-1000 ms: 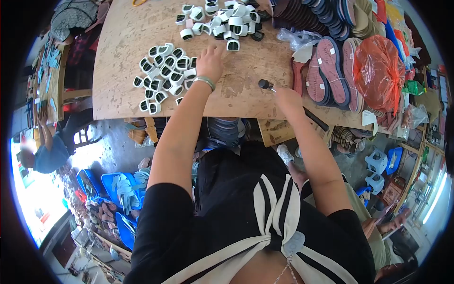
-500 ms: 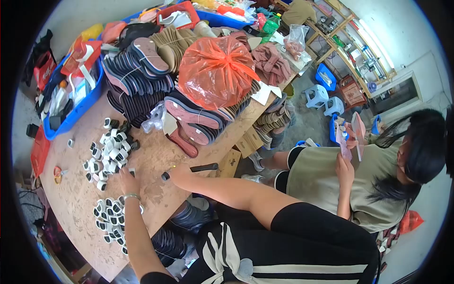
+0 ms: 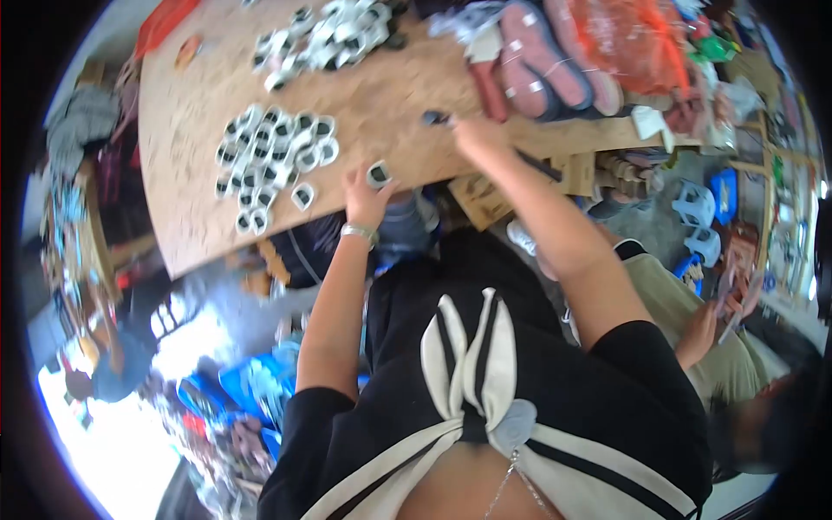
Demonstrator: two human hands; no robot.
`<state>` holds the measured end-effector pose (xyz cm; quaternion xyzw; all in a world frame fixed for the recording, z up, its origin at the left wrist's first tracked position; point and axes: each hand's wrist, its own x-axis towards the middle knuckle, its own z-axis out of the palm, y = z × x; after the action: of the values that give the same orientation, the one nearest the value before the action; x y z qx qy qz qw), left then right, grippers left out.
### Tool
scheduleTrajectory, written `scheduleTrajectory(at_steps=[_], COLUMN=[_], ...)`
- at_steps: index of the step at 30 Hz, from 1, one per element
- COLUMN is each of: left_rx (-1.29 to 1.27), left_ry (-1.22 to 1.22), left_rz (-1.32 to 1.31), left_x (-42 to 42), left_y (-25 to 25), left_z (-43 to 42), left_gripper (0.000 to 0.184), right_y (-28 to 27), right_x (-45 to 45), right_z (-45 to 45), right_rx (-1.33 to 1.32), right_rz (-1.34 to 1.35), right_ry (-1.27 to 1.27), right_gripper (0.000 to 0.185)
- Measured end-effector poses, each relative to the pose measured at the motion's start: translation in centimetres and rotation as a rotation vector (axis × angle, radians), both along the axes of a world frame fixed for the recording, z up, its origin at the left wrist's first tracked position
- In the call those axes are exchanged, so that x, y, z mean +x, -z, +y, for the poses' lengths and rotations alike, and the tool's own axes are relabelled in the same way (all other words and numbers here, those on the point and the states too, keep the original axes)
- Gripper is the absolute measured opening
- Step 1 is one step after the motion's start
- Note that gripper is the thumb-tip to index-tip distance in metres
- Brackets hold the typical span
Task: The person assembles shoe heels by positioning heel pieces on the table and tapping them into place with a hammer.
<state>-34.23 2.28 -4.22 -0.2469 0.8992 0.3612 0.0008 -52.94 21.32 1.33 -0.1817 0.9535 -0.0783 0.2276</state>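
My left hand (image 3: 367,201) is at the table's near edge, thumb and fingers around a small white piece with a dark middle (image 3: 379,174). Left of it, a single similar piece (image 3: 303,197) lies beside a spread group of white pieces (image 3: 273,147). A larger heap of them (image 3: 347,36) is farther back. My right hand (image 3: 478,139) is closed on a hammer (image 3: 435,118); its dark head points left over the table and its black handle shows past my wrist. Blur hides fine detail of both hands.
Bundled shoe soles (image 3: 542,61) and a red plastic bag (image 3: 633,43) stand at the back right of the wooden table (image 3: 186,186). Another person in a khaki shirt (image 3: 676,303) works at my right, holding a pink piece. Cardboard boxes (image 3: 481,204) sit under the table.
The view has swung down and left. My left hand has moved from the heap to the table's near edge, with a white piece in its fingers. The right hand still holds the hammer.
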Motion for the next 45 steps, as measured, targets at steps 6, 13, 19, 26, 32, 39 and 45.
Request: scheduleTrajectory(at_steps=[6,13,19,26,32,39,45], left_rx=[0.127,-0.009,0.029,-0.02,0.017,-0.023,0.008], left_ry=[0.086,0.012,-0.085,-0.073,-0.073,-0.086,-0.081], left_rz=[0.055,-0.024,0.027,0.03,-0.017,0.01,0.01], left_x=[0.7,-0.5,-0.2,-0.2,-0.5,-0.3,-0.2], left_y=[0.5,0.0,0.9,0.6,0.7,0.8,1.0], left_z=[-1.7,-0.4,0.5,0.6,0.2,0.5,0.4], left_gripper=[0.068,0.055,0.054,0.053,0.054,0.053,0.052], right_y=[1.9,3.0,0.4,1.1,4.9,4.0,2.4], right_x=[3.4,9.2,11.8,10.2,12.9,13.9,12.2], right_z=[1.4,-1.3,-2.9,-2.1,-1.5,-0.7,-2.8], right_rx=[-0.271,-0.572,-0.677,-0.611,-0.596,-0.599,-0.7], right_rz=[-0.09,-0.328,-0.188,-0.21,-0.065,-0.03,0.009], right_ry=[0.084,0.183,0.364,0.155,0.041,0.065,0.138], right_gripper=[0.037,0.041,0.04,0.041,0.037,0.038,0.037])
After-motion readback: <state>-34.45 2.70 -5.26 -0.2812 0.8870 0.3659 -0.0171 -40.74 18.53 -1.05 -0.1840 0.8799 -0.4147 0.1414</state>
